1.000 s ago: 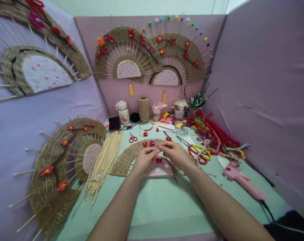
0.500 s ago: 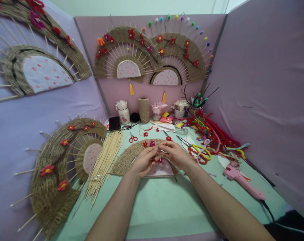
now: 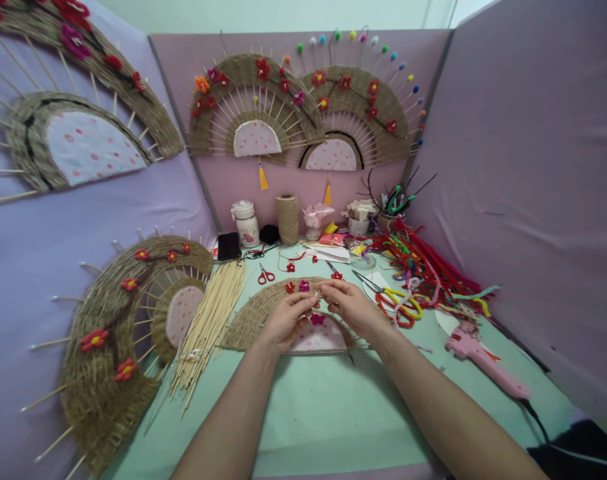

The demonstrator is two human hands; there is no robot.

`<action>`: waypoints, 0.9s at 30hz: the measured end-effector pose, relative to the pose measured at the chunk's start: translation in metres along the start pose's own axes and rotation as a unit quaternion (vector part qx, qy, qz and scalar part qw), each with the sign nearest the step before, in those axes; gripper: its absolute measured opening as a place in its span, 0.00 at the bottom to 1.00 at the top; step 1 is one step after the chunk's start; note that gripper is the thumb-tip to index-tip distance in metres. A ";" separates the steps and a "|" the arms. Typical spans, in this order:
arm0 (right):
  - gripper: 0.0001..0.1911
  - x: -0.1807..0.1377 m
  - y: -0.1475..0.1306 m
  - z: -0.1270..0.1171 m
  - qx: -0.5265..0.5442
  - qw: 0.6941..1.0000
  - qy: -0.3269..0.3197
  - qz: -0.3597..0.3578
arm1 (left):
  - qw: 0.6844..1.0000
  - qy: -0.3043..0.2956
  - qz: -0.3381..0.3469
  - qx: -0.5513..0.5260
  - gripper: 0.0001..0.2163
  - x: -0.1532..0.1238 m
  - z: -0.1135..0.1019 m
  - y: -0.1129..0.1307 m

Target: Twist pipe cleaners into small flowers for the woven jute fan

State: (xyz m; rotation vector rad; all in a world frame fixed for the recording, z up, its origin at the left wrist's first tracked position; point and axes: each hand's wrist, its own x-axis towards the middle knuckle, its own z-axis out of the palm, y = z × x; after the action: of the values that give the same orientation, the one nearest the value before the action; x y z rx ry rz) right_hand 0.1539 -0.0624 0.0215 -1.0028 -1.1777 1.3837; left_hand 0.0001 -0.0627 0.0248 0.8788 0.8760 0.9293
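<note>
My left hand [image 3: 291, 321] is closed in a pinch, thumb against forefinger, on a tiny thin pale strand. Close beside it, the fingertips of my right hand [image 3: 351, 307] are pressed together; what they hold, if anything, is too small to make out. Both hands are over a woven twine fan [image 3: 256, 310] that lies on the table. Just below the fingers shows a magenta flower [image 3: 317, 320], in front of the fan's white spotted panel [image 3: 316, 341]; I cannot tell whether it touches my left hand. A red flower [image 3: 290, 287] and a purple flower [image 3: 304, 286] sit on the fan's upper edge.
Thin wooden sticks [image 3: 211, 320] lie to the left, beside another fan [image 3: 98, 320]. Small red scissors [image 3: 266, 275] are behind the fan. At right are yellow-handled scissors [image 3: 403, 300], a pile of pipe cleaners [image 3: 418, 257] and a corded pink glue gun [image 3: 488, 363]. A twine spool [image 3: 287, 219] stands behind.
My fingertips have drawn slightly apart, and the magenta flower below them shows more fully. The fan and the other things on the table have stayed put.
</note>
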 end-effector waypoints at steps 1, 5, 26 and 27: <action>0.12 0.000 -0.002 -0.001 -0.031 0.999 0.009 -0.017 | 1.000 0.010 0.006 0.002 0.13 0.000 0.000 0.001; 0.11 -0.007 -0.013 -0.008 -0.198 0.975 0.001 -0.101 | 0.997 0.059 0.041 0.006 0.12 0.002 -0.004 0.005; 0.08 -0.063 0.042 -0.004 -0.612 0.693 -0.072 -0.374 | 0.987 0.100 0.111 -0.065 0.13 0.009 -0.012 0.003; 0.08 -0.063 0.039 -0.003 -0.595 0.708 -0.072 -0.374 | 0.987 0.099 0.111 -0.060 0.13 0.008 -0.012 0.003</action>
State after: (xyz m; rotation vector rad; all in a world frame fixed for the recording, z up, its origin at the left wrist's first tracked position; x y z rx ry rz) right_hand 0.1583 -0.1251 -0.0189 -0.9934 -2.3453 -0.1180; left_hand -0.0088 -0.0512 0.0207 0.7998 0.8926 1.2683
